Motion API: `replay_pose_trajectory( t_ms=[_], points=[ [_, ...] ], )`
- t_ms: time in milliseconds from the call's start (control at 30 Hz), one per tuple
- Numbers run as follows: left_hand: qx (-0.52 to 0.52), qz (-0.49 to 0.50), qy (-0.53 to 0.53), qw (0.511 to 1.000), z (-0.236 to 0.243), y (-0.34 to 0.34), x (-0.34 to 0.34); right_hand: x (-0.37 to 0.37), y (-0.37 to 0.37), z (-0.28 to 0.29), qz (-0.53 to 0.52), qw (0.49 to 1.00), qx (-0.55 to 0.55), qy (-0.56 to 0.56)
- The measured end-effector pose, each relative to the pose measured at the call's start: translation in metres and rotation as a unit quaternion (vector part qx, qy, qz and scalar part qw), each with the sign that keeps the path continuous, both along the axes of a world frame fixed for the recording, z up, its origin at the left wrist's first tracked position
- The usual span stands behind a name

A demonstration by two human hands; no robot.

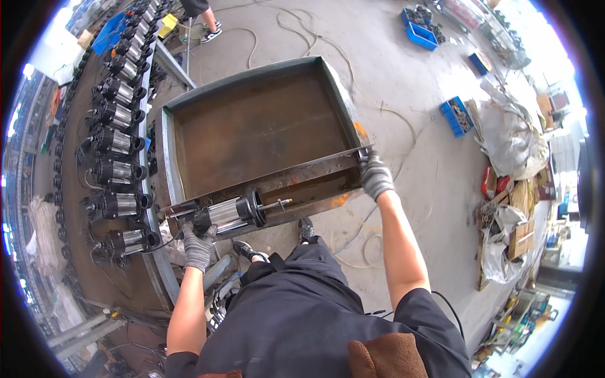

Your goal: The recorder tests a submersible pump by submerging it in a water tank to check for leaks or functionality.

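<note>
Workshop interior, grey concrete floor [403, 82], dusty and stained. Pale hoses or cables [296, 31] snake across the floor. Blue plastic bins [420, 33] with dark parts sit at top right, another blue bin [456, 116] mid right. Heap of white sacks [510, 135] and cardboard scraps [520, 214] along the right side. Curved conveyor line [75, 189] on the left carries a row of motor units [120, 170]. Bright daylight at upper left and right edges.
</note>
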State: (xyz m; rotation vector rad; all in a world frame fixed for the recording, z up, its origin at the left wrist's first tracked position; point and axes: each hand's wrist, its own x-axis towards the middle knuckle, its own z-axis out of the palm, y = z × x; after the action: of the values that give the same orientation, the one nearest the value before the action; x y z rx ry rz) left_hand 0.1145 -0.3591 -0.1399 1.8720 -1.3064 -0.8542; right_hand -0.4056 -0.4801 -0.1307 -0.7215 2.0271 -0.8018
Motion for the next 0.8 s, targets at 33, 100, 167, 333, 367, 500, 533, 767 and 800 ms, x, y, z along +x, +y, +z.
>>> replay_pose_trajectory(
  t_ms=[33, 100, 167, 333, 367, 500, 533, 767, 800],
  points=[
    [0.012, 0.004, -0.005, 1.000, 0.001, 0.000, -0.001, -0.007, -0.008, 0.006, 0.079, 0.977, 0.070, 0.183],
    [0.051, 0.012, -0.038, 0.998, 0.005, 0.001, -0.001, -0.019, -0.027, 0.022, 0.250, 0.882, 0.161, 0.365],
    [0.026, -0.035, -0.178, 0.983, 0.011, 0.003, -0.001, -0.012, -0.044, 0.033, 0.254, 0.906, 0.175, 0.290],
    [-0.007, -0.045, -0.256, 0.966, 0.025, 0.004, 0.027, 0.013, -0.044, 0.035, 0.310, 0.861, 0.146, 0.375],
    [0.019, -0.006, -0.277, 0.961, 0.027, 0.003, 0.038, 0.015, -0.038, 0.035, 0.287, 0.873, 0.139, 0.369],
    [-0.081, 0.037, -0.397, 0.914, 0.021, -0.007, 0.096, 0.033, -0.013, 0.043, 0.181, 0.862, 0.039, 0.473],
    [-0.082, 0.019, -0.396, 0.914, 0.016, -0.016, 0.110, 0.044, -0.009, 0.049, 0.176, 0.883, -0.006, 0.434],
    [0.217, 0.097, 0.290, 0.927, -0.002, -0.058, 0.146, 0.236, 0.036, 0.076, 0.308, 0.918, -0.211, 0.135],
    [0.241, 0.089, 0.267, 0.929, 0.001, -0.059, 0.145, 0.261, 0.042, 0.082, 0.342, 0.894, -0.242, 0.156]
  ],
)
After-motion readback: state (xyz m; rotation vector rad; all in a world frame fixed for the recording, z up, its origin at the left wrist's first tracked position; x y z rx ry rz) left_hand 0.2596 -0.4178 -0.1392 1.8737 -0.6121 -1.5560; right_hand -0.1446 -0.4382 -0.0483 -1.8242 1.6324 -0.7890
